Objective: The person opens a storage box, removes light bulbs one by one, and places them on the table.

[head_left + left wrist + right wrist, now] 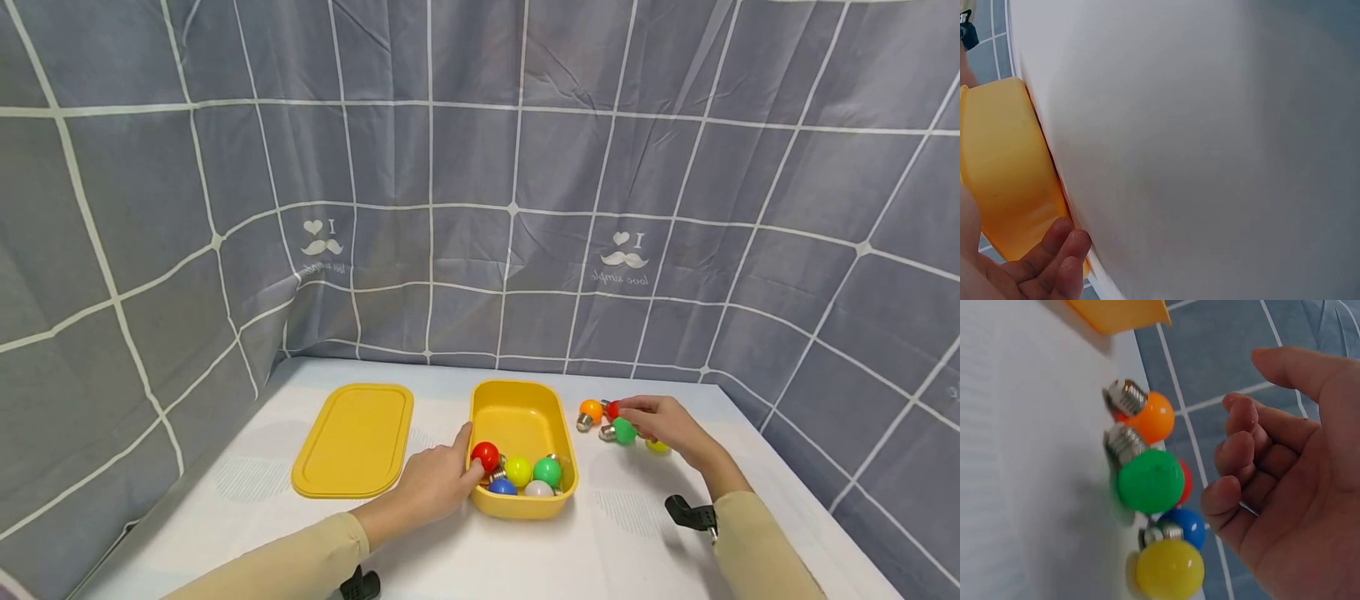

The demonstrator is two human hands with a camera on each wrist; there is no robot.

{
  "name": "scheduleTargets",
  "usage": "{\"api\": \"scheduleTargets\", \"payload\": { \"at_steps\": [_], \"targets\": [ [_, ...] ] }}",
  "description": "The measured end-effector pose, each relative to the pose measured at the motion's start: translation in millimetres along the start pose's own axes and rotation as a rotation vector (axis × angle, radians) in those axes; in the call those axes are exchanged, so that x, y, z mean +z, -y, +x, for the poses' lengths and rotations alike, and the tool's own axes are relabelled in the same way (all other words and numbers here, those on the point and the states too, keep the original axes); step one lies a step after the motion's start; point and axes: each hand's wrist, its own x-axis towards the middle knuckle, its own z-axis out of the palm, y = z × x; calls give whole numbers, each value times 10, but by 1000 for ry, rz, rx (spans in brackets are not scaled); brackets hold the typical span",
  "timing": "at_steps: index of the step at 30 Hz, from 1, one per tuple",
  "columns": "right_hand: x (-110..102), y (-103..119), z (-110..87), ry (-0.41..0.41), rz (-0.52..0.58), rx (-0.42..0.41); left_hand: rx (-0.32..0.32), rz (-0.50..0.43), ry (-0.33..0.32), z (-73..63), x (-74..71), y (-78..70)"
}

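My left hand [442, 472] grips the left side wall of a yellow plastic box [517, 392], its thumb at the rim by a red bulb [486, 455]. In the left wrist view its fingertips [1071, 269] lie low against the outer wall. Also inside the box are a yellow bulb [518, 472], a green bulb [547, 472], a blue bulb [503, 486] and a white bulb [538, 488]. Above loose bulbs to the right hovers my right hand [663, 422], thumb and fingers apart, nothing between them. Nearest it lie a green bulb [1151, 481], a blue bulb [1186, 529] and a yellow bulb [1170, 570].
An orange bulb [591, 410] and a red bulb [613, 410] lie among the loose ones right of the box. The flat yellow lid [354, 442] rests left of it on the white tablecloth [585, 550]. A grey checked curtain [480, 167] surrounds the back and sides.
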Motion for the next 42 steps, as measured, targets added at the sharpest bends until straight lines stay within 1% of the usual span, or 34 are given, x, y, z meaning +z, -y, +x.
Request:
{"api": "scheduleTargets", "payload": {
  "at_steps": [5, 9, 12, 15, 21, 24, 27, 33, 39, 42],
  "targets": [
    [77, 190, 61, 74, 24, -75, 7, -5, -10, 11, -12, -5],
    [154, 306, 116, 126, 91, -116, 10, -7, -11, 20, -19, -9],
    [213, 386, 165, 179, 149, -139, 7, -11, -8, 22, -21, -10],
    [280, 458, 220, 239, 178, -159, 3, -12, -5, 21, -20, -10],
    [414, 620, 300, 317, 159, -187, -3, -9, 4, 15, -24, -12],
    [475, 683, 339, 346, 154, -219, 1, -2, -1, 18, -18, -10],
    [539, 735, 375, 358, 158, -227, 2, 1, -5, 19, -11, -10],
    [666, 850, 408, 380, 157, -231, -6, -2, 10, 13, -22, -22],
    [776, 944, 445, 457, 196, -277, 8, -3, 1, 1, -35, -24],
    [829, 972, 471, 495, 192, -292, 4, -4, 7, 2, -38, -24]
  ]
}}
